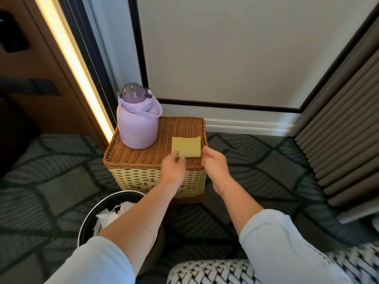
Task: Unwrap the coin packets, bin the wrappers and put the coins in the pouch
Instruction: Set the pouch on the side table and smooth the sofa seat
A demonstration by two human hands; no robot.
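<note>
Item: flat square yellow pouch [185, 148], lying on the brown wicker basket lid [143, 158], right of a lilac lidded water jug [137, 126].
My left hand [173, 168]: pinches the pouch's near left corner.
My right hand [215, 162]: fingers curled at its right edge; hold unclear.
Round dark bin [87, 220], near left: crumpled white wrappers [106, 218] inside.
</note>
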